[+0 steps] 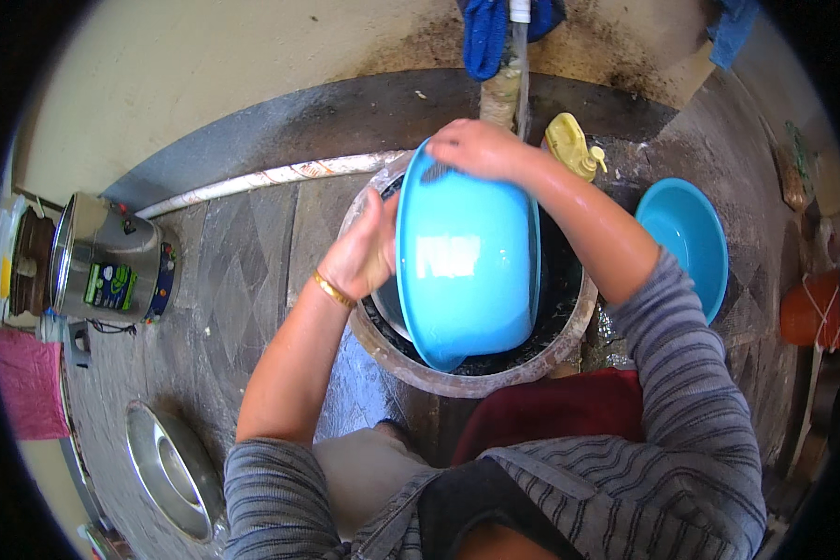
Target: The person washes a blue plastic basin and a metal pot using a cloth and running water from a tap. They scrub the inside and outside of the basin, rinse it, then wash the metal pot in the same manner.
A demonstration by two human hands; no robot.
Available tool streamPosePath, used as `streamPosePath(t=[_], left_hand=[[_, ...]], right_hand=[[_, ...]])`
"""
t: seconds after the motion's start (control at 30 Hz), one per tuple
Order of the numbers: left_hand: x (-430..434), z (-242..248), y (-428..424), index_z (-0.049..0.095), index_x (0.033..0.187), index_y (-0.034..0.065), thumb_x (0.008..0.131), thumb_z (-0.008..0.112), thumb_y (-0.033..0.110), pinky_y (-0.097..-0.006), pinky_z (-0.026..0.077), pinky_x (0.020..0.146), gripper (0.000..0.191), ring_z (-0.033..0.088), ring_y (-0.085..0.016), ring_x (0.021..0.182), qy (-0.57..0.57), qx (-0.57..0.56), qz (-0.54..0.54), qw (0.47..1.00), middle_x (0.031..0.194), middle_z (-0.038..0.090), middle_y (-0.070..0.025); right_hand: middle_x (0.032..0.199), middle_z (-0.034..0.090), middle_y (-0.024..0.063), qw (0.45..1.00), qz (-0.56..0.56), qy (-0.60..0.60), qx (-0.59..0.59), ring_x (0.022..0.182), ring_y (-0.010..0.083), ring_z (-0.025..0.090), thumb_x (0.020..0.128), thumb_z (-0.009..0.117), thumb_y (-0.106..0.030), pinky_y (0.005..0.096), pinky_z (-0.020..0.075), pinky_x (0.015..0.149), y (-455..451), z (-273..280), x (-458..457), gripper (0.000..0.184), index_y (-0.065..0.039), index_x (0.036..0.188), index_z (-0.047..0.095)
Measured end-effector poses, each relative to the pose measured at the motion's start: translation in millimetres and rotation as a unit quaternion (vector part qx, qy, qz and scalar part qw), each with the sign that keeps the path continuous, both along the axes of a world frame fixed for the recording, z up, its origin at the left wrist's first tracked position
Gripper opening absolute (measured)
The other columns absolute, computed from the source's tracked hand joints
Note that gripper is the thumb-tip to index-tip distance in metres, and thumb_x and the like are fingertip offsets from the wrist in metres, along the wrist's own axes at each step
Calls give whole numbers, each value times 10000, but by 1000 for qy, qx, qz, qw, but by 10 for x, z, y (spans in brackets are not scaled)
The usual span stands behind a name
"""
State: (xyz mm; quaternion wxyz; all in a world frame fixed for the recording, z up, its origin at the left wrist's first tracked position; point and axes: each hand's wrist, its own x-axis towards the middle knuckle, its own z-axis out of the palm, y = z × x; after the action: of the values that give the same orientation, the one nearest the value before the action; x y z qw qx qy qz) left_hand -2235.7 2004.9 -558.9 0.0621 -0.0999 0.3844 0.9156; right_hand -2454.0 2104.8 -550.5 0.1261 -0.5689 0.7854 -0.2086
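A light-blue plastic basin is tilted on its side above a round wash tub with a pale, worn rim. My left hand supports the basin at its left rim, thumb up, the other fingers hidden inside the bowl. Bent over the basin's top side, my right hand presses a dark grey scouring pad, blurred, against the outer wall. Water runs from a white tap just behind the right hand. The basin hides much of the tub's inside.
A yellow pump bottle stands behind the tub. Another blue basin is at the right. On the left are a steel cooker pot and a steel bowl. A white pipe runs along the wall.
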Motion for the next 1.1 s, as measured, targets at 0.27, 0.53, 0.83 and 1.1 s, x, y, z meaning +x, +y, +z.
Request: streamPosePath(t=[0.27, 0.53, 0.83, 1.1], left_hand=[[227, -138, 225, 491, 1257, -16, 729, 777, 246, -348, 434, 936, 655, 562, -227, 1062, -74, -212, -101, 969, 1180, 586, -125], [-582, -101, -4, 538, 1187, 32, 911, 427, 548, -391, 513, 852, 595, 606, -251, 1013, -100, 26, 91, 990, 1137, 603, -152], [-534, -56, -2, 530, 1194, 67, 907, 378, 590, -400, 515, 850, 615, 608, -254, 993, -80, 81, 81, 990, 1109, 609, -136], [127, -29, 777, 442, 1307, -5, 722, 769, 201, -386, 399, 979, 701, 526, -255, 1122, -61, -228, -177, 956, 1222, 554, -126]], right_hand=[[1206, 586, 156, 905, -183, -383, 32, 1035, 224, 590, 886, 529, -418, 322, 454, 911, 97, -466, -653, 527, -35, 1247, 554], [1029, 588, 169, 984, 110, 24, -135, 973, 306, 574, 777, 605, -365, 428, 466, 826, 349, 81, 496, 414, -37, 1028, 635], [1061, 587, 160, 896, 265, 194, -298, 1063, 305, 549, 753, 596, -374, 452, 418, 926, 785, -16, 998, 335, -80, 911, 630], [1140, 618, 155, 953, -124, -274, 46, 1040, 250, 587, 892, 507, -499, 377, 454, 900, 128, -239, -599, 545, -33, 1153, 613]])
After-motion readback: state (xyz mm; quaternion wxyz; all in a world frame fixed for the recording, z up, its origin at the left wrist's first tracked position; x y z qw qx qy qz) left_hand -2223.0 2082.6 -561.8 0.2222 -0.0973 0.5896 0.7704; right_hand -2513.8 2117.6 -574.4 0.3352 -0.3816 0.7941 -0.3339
